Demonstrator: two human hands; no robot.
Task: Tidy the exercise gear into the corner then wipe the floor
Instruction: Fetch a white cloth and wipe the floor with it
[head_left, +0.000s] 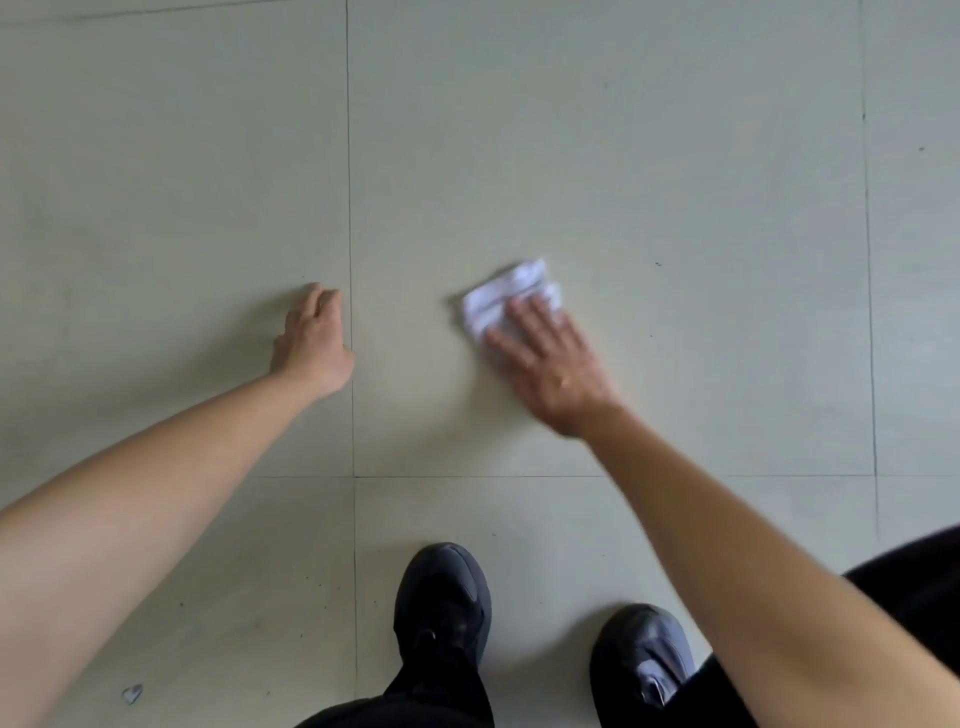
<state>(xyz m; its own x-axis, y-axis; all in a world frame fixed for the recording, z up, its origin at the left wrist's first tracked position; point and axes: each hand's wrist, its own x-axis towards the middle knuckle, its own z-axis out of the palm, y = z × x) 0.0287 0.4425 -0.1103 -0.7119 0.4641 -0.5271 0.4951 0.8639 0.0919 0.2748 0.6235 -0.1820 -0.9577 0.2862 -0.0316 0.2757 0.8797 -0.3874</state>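
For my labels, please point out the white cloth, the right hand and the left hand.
white cloth (498, 297): head view, the bare folded upper part.
right hand (551, 365): head view, back of the hand.
left hand (314, 339): head view, back of the hand.

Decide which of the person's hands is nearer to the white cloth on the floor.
Right. The right hand presses flat on the white cloth; the left hand is apart from it, to its left, across the tile seam.
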